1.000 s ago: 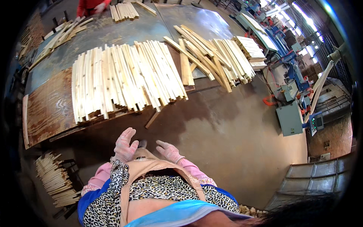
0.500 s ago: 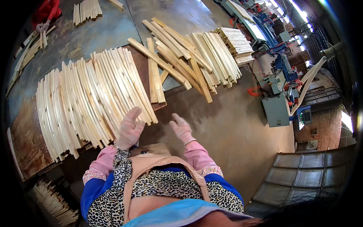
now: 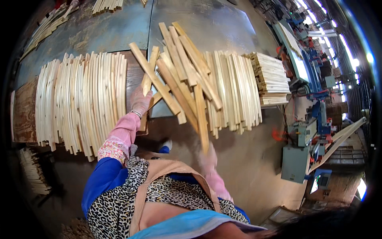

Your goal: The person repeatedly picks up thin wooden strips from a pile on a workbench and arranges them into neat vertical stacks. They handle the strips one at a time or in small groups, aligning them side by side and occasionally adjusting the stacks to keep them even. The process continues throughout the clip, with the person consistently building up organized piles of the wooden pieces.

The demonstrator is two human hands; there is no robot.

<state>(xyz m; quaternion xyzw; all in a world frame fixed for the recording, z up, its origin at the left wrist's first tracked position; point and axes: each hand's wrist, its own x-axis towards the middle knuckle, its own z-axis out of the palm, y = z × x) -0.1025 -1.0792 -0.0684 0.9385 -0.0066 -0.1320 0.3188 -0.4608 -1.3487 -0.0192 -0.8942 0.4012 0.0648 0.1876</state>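
My left hand (image 3: 140, 100), in a thin pale glove, is closed around a narrow wooden strip (image 3: 147, 81) lying at the left side of a loose, crisscrossed heap of wooden strips (image 3: 180, 71). My right hand (image 3: 208, 158) is smeared by motion just below the near end of another strip (image 3: 201, 119) that juts over the table edge. Whether its fingers touch that strip I cannot tell. Left of my left hand lies a broad row of pale wooden strips (image 3: 81, 103), side by side. Another aligned row (image 3: 234, 91) lies right of the heap.
A stacked block of strips (image 3: 272, 77) stands at the table's right end. The metal tabletop (image 3: 115, 34) stretches away behind, with more strips (image 3: 107, 5) at the far side. Machines with a grey box (image 3: 295, 162) stand to the right. More strips (image 3: 34, 171) are piled low at left.
The view has shifted. My left hand has reached forward from the near edge of the left row and closed on a loose strip. My right hand has moved to the end of a jutting strip.
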